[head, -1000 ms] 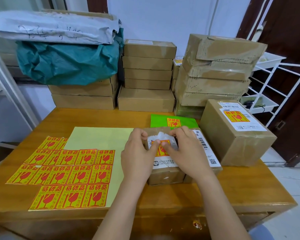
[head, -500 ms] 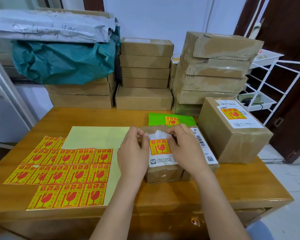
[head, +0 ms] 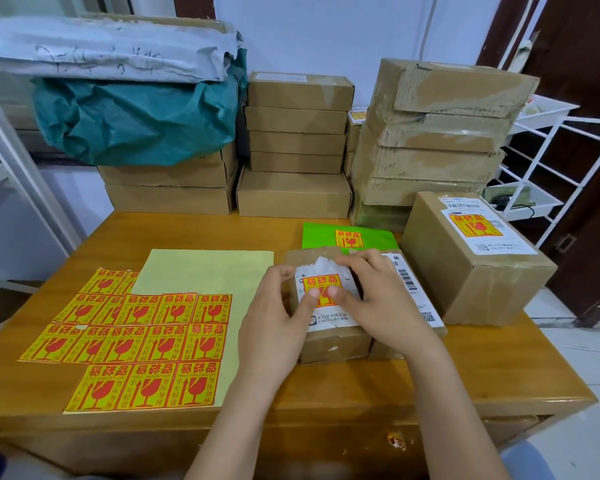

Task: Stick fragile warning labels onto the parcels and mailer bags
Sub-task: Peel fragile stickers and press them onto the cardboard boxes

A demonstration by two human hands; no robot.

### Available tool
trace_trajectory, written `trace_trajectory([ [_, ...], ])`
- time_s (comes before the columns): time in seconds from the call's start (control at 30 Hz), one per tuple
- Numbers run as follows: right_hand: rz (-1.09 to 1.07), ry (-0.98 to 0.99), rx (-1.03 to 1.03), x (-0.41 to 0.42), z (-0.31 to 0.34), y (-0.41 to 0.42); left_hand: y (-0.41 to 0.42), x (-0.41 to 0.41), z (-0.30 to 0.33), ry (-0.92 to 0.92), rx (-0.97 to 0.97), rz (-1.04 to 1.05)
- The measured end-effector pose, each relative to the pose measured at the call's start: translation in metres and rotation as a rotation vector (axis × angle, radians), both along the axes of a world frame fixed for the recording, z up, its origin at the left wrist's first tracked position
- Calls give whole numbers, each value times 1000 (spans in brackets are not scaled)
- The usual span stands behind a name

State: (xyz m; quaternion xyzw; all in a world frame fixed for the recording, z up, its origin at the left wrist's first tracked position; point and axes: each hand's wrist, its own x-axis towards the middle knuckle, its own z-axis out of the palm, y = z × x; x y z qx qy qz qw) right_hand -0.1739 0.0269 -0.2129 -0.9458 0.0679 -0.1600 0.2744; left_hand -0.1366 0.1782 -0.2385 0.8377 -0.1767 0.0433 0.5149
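Label (head: 321, 285) pressed flat on the parcel (head: 333, 342) by both thumbs, left hand (head: 274, 327) and right hand (head: 378, 299) gripping nothing; torn paper beneath risks wrinkling or poor adhesion.

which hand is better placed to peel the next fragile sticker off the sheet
Left, probably. The left hand is on the side of the parcel nearest the sticker sheet; the right hand would have to cross over.
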Motion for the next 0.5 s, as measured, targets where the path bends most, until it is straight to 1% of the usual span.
trace_trajectory([
  [0.23,12,12,12,0,-2,-2,-1,-1,1,-17,-35,-17],
  [0.3,1,-7,48,0,-2,-2,0,-1,0,-24,-24,-17],
  [0.4,-36,-56,115,1,-1,0,3,2,3,30,-64,-27],
  [0.5,-94,-100,81,3,2,3,13,-2,9,73,-107,-33],
])
